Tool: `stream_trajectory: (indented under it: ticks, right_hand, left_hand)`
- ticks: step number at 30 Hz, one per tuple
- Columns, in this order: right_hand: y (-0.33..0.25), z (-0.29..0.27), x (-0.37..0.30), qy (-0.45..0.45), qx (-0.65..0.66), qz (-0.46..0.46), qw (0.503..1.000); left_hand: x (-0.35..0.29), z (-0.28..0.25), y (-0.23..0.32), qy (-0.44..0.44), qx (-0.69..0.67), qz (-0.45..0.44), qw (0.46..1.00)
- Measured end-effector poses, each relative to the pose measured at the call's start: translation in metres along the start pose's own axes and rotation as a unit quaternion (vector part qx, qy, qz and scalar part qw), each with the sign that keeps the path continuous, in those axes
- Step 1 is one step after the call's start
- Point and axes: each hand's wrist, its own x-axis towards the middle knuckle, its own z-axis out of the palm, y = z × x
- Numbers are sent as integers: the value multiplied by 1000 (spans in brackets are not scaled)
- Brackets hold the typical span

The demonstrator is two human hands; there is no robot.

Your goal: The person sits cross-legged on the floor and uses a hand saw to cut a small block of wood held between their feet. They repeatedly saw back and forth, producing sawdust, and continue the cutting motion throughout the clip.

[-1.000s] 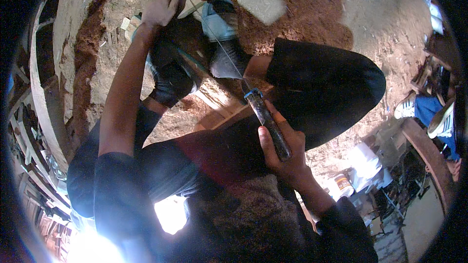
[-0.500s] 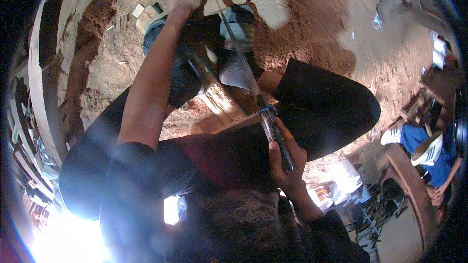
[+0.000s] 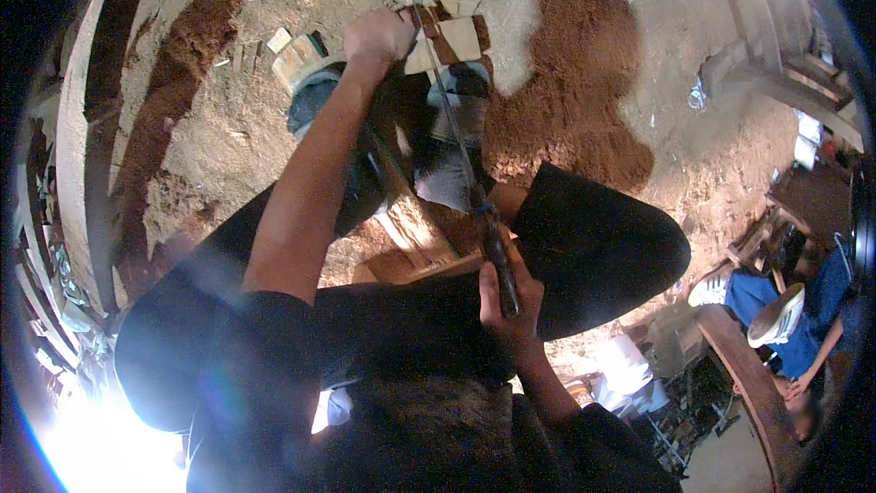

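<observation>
My right hand (image 3: pixel 511 303) is closed round the dark handle of a long, narrow-bladed tool (image 3: pixel 447 96), perhaps a saw. The blade slants forward and left from my lap, over my right foot (image 3: pixel 464 80), and its thin tip passes beyond pale wood pieces (image 3: pixel 456 36). My left hand (image 3: pixel 379 35) is closed in a fist beside the blade, next to these pieces; what its fingers grip is hidden. Between my legs lies a wooden board (image 3: pixel 415 224).
Reddish sawdust (image 3: pixel 584 82) is heaped on the floor, with several wood offcuts (image 3: pixel 297 59) around my feet. Long timber (image 3: pixel 78 146) runs along the left. At lower right, another person's blue trousers (image 3: pixel 821 301) and hands show beside a curved beam (image 3: pixel 744 383) and clutter.
My view has tilted, so the scene sits lower in the picture. Relative to my legs, my right hand has pushed the tool forward; the blade reaches farther past the wood pieces.
</observation>
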Motion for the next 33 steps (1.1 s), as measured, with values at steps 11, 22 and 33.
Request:
stream_trajectory:
  ticks: [11,22,33]
  right_hand:
    - [48,22,4,62,-228,-241,941]
    - [41,28,34,36,33,-126,991]
    - [65,34,26,40,44,-126,990]
  left_hand:
    - [-10,1,1,7,-12,5,1000]
    - [-12,-3,-2,-1,13,0,1000]
    - [-8,-1,-2,5,-7,-21,1000]
